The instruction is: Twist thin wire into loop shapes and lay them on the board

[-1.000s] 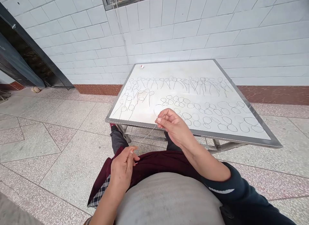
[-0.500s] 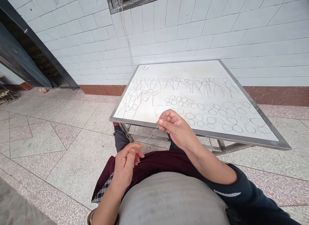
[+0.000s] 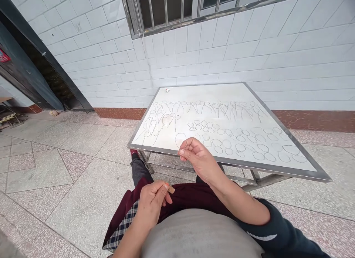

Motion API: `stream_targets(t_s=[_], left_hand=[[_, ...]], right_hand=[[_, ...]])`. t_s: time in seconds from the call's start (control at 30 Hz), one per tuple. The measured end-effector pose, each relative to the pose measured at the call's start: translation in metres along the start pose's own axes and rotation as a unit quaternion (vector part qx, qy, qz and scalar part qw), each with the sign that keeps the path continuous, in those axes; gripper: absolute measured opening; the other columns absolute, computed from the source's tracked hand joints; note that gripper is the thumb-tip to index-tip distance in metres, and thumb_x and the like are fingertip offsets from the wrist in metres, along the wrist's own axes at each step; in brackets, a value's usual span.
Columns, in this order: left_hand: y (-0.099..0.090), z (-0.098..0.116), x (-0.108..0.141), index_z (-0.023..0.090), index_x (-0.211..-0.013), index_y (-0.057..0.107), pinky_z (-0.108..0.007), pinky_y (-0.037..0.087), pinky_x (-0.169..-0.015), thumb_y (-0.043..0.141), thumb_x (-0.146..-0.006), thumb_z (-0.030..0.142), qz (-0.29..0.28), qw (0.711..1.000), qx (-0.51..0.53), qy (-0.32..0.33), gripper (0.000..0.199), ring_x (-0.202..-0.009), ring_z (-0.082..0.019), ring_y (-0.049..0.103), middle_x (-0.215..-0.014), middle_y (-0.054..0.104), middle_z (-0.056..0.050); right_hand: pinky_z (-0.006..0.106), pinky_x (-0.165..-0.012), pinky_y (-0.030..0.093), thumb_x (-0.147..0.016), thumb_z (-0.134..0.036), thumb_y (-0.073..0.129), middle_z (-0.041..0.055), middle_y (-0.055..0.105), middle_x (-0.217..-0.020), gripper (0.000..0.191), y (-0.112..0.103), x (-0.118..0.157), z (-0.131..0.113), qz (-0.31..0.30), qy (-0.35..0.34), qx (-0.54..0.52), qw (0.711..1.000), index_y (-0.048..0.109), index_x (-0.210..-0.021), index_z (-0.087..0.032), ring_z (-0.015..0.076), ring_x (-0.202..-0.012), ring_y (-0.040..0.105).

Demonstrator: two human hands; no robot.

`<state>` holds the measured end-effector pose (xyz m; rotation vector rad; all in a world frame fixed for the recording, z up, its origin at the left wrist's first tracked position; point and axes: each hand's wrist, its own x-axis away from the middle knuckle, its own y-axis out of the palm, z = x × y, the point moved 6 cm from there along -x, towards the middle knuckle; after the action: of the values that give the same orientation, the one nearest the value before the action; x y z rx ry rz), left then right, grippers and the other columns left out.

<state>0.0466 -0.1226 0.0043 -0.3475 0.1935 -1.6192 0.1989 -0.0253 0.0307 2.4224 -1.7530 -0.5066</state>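
Wire loop (image 3: 175, 140), thin, round, in pinched right hand (image 3: 199, 160); curled left hand (image 3: 154, 200), contents unclear

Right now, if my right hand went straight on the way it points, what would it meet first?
Probably the thin tailed loops near the close left corner of the table; depth is unclear, so your right hand might pass above them.
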Motion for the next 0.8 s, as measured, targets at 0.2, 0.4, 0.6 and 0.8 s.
stream_targets(t_s=[0.2,0.4,0.6,0.8], left_hand=[[0.012,-0.005,0.005,0.018,-0.08,0.07,-0.024,0.04,-0.053,0.041,-0.091,0.043,-0.023,0.999,-0.025,0.023,0.04,-0.053,-0.014,0.052,-0.058,0.062,-0.002],[-0.017,-0.019,0.002,0.019,-0.081,0.067,-0.025,0.04,-0.054,0.041,-0.09,0.045,0.0,0.992,-0.123,0.015,0.038,-0.059,-0.016,0.055,-0.067,0.064,-0.003],[-0.044,0.026,-0.017,0.018,-0.12,0.056,-0.024,0.045,-0.062,0.06,-0.082,0.041,0.111,0.981,0.147,0.058,0.045,-0.075,-0.015,0.055,-0.088,0.064,-0.006],[-0.013,0.043,-0.044,0.018,-0.112,0.061,-0.021,0.043,-0.066,0.072,-0.074,0.028,0.093,0.946,0.297,0.093,0.041,-0.075,-0.011,0.057,-0.082,0.065,-0.002]], right_hand=[[0.027,-0.065,0.042,-0.08,-0.033,0.066,-0.003,0.055,-0.073,0.016,0.004,-0.002,-0.003,-0.009,-0.012,0.005,1.0,0.055,-0.084,-0.023,0.0114,-0.064,0.052],[0.026,-0.063,0.041,-0.079,-0.033,0.067,-0.0035,0.056,-0.072,0.018,0.002,-0.002,-0.013,-0.045,-0.003,0.008,0.999,0.055,-0.086,-0.022,0.0101,-0.063,0.052],[0.025,-0.059,0.042,-0.074,-0.031,0.072,-0.0053,0.06,-0.073,0.034,0.023,0.005,-0.01,-0.108,0.039,-0.03,0.993,0.048,-0.097,-0.025,0.0093,-0.058,0.053],[0.025,-0.057,0.042,-0.071,-0.031,0.075,-0.0059,0.062,-0.071,0.038,0.025,0.006,0.002,-0.103,0.074,-0.022,0.992,0.046,-0.095,-0.025,0.0092,-0.056,0.053]])
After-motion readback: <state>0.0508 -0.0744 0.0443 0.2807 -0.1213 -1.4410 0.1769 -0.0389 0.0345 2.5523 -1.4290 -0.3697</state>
